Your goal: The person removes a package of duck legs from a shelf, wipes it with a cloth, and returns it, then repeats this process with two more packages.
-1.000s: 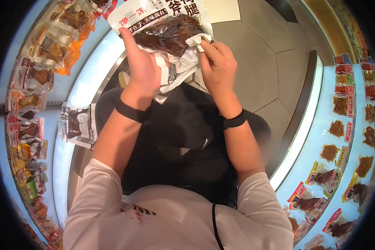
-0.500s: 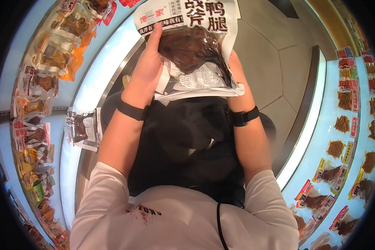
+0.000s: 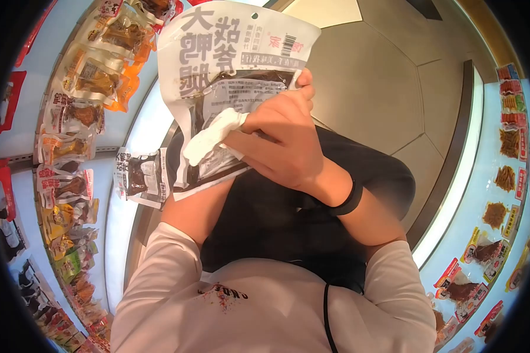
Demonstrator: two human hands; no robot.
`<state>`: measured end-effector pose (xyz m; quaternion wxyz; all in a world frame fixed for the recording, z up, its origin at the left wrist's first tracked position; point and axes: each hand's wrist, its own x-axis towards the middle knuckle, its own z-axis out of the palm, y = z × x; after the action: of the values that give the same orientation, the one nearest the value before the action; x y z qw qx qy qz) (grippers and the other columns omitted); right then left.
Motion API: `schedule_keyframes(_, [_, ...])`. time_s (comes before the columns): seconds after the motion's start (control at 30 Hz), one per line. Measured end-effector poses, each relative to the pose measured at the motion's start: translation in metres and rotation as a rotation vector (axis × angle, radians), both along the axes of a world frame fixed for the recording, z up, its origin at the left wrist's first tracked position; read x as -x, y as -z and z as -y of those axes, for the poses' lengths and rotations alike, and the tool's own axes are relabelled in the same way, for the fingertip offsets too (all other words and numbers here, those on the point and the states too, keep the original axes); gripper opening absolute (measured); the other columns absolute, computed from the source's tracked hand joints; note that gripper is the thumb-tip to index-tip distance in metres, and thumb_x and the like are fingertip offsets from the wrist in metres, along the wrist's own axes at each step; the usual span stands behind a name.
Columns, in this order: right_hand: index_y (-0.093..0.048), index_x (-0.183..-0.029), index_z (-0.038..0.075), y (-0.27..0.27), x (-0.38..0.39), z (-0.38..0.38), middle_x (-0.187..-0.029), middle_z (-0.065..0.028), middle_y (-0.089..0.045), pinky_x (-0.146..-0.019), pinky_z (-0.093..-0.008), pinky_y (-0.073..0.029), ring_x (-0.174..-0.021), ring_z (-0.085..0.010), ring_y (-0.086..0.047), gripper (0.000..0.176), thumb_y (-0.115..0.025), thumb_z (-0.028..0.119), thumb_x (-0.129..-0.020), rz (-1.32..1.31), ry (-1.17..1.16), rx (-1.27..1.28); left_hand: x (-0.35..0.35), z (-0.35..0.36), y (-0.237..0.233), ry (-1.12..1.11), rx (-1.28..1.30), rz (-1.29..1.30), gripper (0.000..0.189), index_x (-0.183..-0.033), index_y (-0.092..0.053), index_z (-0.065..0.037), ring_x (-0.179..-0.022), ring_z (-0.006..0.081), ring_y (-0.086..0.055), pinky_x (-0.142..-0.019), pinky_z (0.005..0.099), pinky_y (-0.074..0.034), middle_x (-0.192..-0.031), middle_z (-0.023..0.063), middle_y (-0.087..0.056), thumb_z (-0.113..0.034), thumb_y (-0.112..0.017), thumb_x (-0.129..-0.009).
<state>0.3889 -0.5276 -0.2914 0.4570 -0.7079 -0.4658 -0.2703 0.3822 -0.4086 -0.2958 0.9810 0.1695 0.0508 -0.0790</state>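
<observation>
A large white and clear bag of packaged duck leg (image 3: 179, 65) is held up over my lap, its printed, see-through side facing me. My left forearm runs up behind it, so most of that hand is hidden. Fingertips curling round the bag's right edge seem to belong to my left hand (image 3: 304, 79). In front, my right hand (image 3: 288, 141) is closed on a crumpled white cloth or tissue (image 3: 212, 138), which presses on the bag's lower front. A smaller-looking bag of similar print (image 3: 141, 176) rests beside my left forearm.
Lit shelves on the left carry rows of packaged meats (image 3: 70, 147). More snack packets (image 3: 506, 147) line the curved shelf on the right. Grey tiled floor (image 3: 383, 88) lies ahead, and my legs (image 3: 365, 170) are bent below the bag.
The bag has turned over and moved left. My right hand has left its edge and now holds the white cloth or tissue against it. My left hand has gone behind the bag.
</observation>
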Motion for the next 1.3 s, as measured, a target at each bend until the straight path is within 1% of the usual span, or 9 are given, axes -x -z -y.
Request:
schedule_keyframes(0.17, [-0.071, -0.090, 0.011, 0.012, -0.039, 0.007, -0.076, 0.0007, -0.061, -0.071, -0.0347, -0.035, -0.071, -0.0199, -0.051, 0.019, -0.071, 0.011, -0.072, -0.027, 0.356, -0.100, 0.002, -0.002, 0.005, -0.035, -0.556, -0.008, 0.056, -0.136, -0.039, -0.002, -0.114, 0.0297, -0.052, -0.101, 0.0398, -0.040, -0.121, 0.0164, -0.055, -0.042, -0.044, -0.098])
schedule_keyframes(0.2, [-0.070, -0.091, 0.009, 0.005, -0.037, 0.013, -0.075, -0.0020, -0.062, -0.070, -0.0357, -0.036, -0.071, -0.0223, -0.051, 0.019, -0.073, 0.011, -0.072, -0.264, 0.323, -0.099, 0.004, -0.002, 0.006, -0.052, -0.538, 0.004, 0.055, -0.136, -0.039, -0.002, -0.113, 0.0294, -0.052, -0.101, 0.0396, -0.040, -0.120, 0.0161, -0.055, -0.042, -0.044, -0.098])
schedule_keyframes(0.37, [-0.069, -0.097, 0.011, -0.002, -0.001, 0.000, -0.074, -0.0012, -0.055, -0.074, -0.0368, -0.036, -0.069, -0.0231, -0.049, 0.029, -0.072, 0.007, -0.068, -0.064, 0.080, -0.033, 0.004, 0.002, 0.011, -0.064, -0.506, 0.043, 0.051, -0.131, -0.040, -0.002, -0.108, 0.0278, -0.052, -0.097, 0.0384, -0.040, -0.115, 0.0148, -0.054, -0.040, -0.045, -0.098])
schedule_keyframes(0.57, [-0.065, -0.092, 0.007, 0.012, -0.033, 0.009, -0.078, -0.0042, -0.060, -0.075, -0.0370, -0.036, -0.071, -0.0245, -0.052, 0.017, -0.069, 0.007, -0.076, -0.152, 0.355, -0.065, -0.001, 0.004, 0.013, -0.019, -0.304, 0.074, 0.046, -0.126, -0.041, -0.002, -0.102, 0.0259, -0.051, -0.092, 0.0371, -0.040, -0.109, 0.0133, -0.053, -0.038, -0.046, -0.097])
schedule_keyframes(0.8, [-0.060, -0.080, 0.010, 0.009, 0.013, -0.015, -0.072, 0.0002, -0.056, -0.070, -0.0366, -0.033, -0.065, -0.0231, -0.047, 0.015, -0.074, 0.016, -0.075, 0.001, 0.142, -0.123, -0.041, 0.018, 0.053, 0.355, 0.212, 0.287, 0.041, -0.121, -0.043, -0.002, -0.095, 0.0238, -0.051, -0.087, 0.0354, -0.041, -0.102, 0.0115, -0.053, -0.035, -0.047, -0.097])
schedule_keyframes(0.93, [-0.053, -0.070, 0.009, 0.014, -0.039, 0.011, -0.066, -0.0015, -0.051, -0.067, -0.0378, -0.032, -0.063, -0.0239, -0.046, 0.021, -0.071, 0.013, -0.079, -0.073, 0.423, 0.004, -0.042, 0.018, 0.049, 0.413, 0.212, 0.272, 0.038, -0.117, -0.043, -0.002, -0.091, 0.0225, -0.051, -0.084, 0.0345, -0.041, -0.098, 0.0104, -0.052, -0.034, -0.047, -0.097])
schedule_keyframes(1.03, [-0.060, -0.076, 0.008, 0.010, -0.016, 0.004, -0.070, -0.0049, -0.056, -0.078, -0.0358, -0.037, -0.065, -0.0265, -0.047, 0.010, -0.066, 0.010, -0.083, -0.130, 0.326, -0.135, -0.041, 0.021, 0.051, 0.452, 0.225, 0.262, 0.036, -0.115, -0.044, -0.002, -0.088, 0.0216, -0.050, -0.082, 0.0338, -0.041, -0.095, 0.0097, -0.052, -0.033, -0.048, -0.097])
schedule_keyframes(1.17, [-0.060, -0.072, 0.008, -0.001, 0.012, -0.007, -0.067, -0.0059, -0.055, -0.071, -0.0377, -0.039, -0.061, -0.0259, -0.047, 0.011, -0.067, 0.011, -0.080, 0.035, 0.076, -0.208, -0.045, 0.028, 0.056, 0.491, 0.260, 0.251, 0.033, -0.112, -0.045, -0.002, -0.084, 0.0203, -0.050, -0.079, 0.0329, -0.041, -0.091, 0.0086, -0.051, -0.031, -0.048, -0.097])
schedule_keyframes(1.3, [-0.060, -0.072, 0.008, 0.012, -0.032, 0.008, -0.068, -0.0064, -0.056, -0.067, -0.0366, -0.037, -0.061, -0.0260, -0.047, 0.009, -0.066, 0.007, -0.079, -0.152, 0.288, -0.149, -0.044, 0.028, 0.054, 0.521, 0.266, 0.260, 0.030, -0.108, -0.045, -0.002, -0.080, 0.0191, -0.050, -0.076, 0.0319, -0.041, -0.087, 0.0076, -0.051, -0.030, -0.049, -0.096])
